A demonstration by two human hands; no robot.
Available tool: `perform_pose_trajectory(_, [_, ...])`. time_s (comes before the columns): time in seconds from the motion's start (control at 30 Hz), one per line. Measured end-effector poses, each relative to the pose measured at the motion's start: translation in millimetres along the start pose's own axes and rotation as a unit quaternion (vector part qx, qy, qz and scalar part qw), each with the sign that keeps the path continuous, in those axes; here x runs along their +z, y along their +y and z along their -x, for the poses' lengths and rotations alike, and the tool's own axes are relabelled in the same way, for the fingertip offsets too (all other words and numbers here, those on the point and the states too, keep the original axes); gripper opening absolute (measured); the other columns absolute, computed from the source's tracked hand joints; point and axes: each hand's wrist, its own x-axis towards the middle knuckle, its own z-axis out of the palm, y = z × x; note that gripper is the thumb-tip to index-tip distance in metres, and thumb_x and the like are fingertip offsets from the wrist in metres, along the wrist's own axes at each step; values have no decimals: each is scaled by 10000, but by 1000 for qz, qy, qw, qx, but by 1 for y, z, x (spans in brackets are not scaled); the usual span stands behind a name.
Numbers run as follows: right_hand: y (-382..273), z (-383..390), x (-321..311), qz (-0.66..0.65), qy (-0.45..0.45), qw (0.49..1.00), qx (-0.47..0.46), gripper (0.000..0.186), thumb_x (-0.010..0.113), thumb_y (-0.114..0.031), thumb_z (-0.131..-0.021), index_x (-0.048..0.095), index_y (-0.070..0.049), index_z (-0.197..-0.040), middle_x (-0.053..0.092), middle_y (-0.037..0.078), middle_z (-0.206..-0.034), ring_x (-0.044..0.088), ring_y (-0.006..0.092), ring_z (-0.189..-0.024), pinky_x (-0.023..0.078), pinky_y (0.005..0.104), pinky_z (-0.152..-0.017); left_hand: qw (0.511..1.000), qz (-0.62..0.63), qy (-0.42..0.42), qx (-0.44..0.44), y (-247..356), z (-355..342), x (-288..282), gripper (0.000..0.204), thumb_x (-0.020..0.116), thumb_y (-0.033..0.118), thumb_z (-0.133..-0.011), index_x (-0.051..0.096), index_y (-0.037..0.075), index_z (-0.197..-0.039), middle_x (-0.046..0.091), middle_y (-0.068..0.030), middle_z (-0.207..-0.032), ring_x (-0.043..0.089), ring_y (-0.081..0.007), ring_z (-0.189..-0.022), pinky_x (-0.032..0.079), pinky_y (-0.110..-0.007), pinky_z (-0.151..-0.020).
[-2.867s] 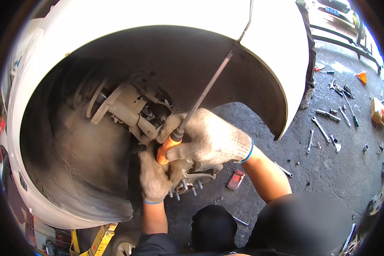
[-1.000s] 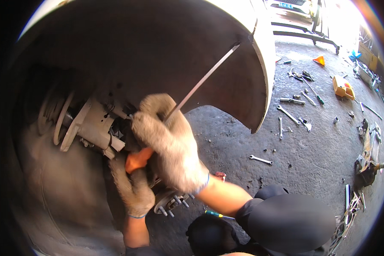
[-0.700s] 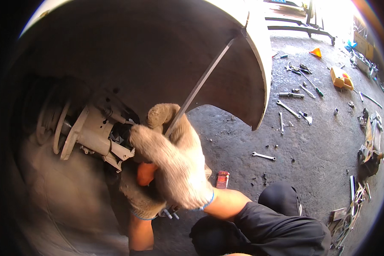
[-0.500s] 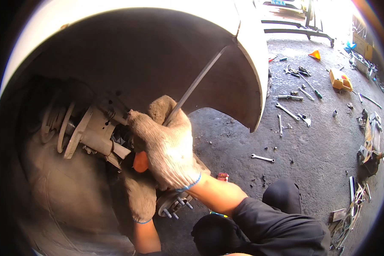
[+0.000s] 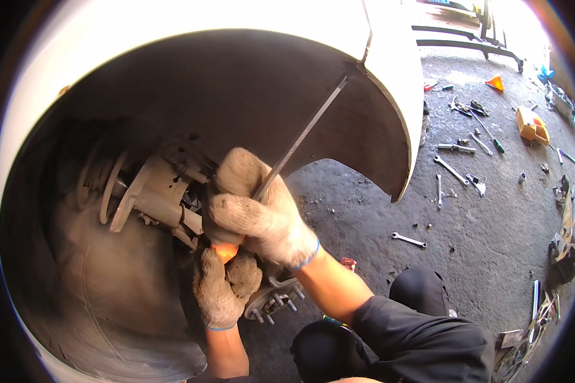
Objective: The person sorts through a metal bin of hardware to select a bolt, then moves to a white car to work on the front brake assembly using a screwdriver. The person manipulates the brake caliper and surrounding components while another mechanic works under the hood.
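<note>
My right hand (image 5: 262, 217), in a cream knitted glove, is closed round a long flat metal bar (image 5: 306, 134). The bar slants up and right, its tip near the edge of the wheel arch (image 5: 191, 70). Below that fist shows an orange handle (image 5: 225, 251), in line with the bar. My left hand (image 5: 223, 290), in a dirtier glove, is just beneath, its thumb and curled fingers about the handle's lower end. To their left is a dusty suspension strut (image 5: 156, 195) with a coil spring (image 5: 112, 188). A wheel hub with studs (image 5: 276, 305) sits below right, partly hidden by my hands.
On the dark floor at right lie wrenches (image 5: 452, 169), a small wrench (image 5: 409, 240), an orange funnel (image 5: 494, 82) and a yellow container (image 5: 532, 125). Metal parts (image 5: 565, 236) lie along the far right. The white fender (image 5: 407, 96) curves close to the bar. My knee (image 5: 421, 290) is below.
My left hand has come out from behind the right one and up to the orange handle. My right fingers have shifted on the bar. The whole view has moved slightly.
</note>
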Motion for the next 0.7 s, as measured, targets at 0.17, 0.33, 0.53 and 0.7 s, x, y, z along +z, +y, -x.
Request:
perform_pose_trajectory(0.17, [6,34,37,161,252,954,25,206,717,-171,-985,550,-53,-964,566,-20,-821,525,66,-766,479,257,-696,701,-682,70,194,-8,6,-17,817,779,522,-871,495,7,-1438,579,-202,-1313,551,-393,-1196,454,-469,-981])
perform_pose_trajectory(0.33, [10,23,32,289,255,923,-1,336,798,-93,-863,486,-86,-740,511,-41,-678,498,56,-677,452,264,-606,642,-742,125,148,-28,26,-28,955,680,600,-920,372,-16,-1582,442,-302,-1560,436,-483,-1439,405,-520,-1159])
perform_pose_trajectory(0.53, [-2,25,25,143,150,975,84,311,788,-49,-835,504,-68,-709,567,-27,-678,538,60,-659,474,273,-583,595,-773,183,122,-33,27,-41,816,741,341,-978,342,8,-1608,326,-288,-1649,414,-443,-1474,371,-499,-1207])
perform_pose_trajectory(0.7, [4,20,9,48,57,996,52,345,811,47,-790,496,-58,-698,614,52,-684,610,144,-598,519,318,-543,606,-707,198,306,-65,30,-56,763,749,250,-1000,363,-32,-1595,230,-407,-1645,349,-541,-1499,370,-545,-1203])
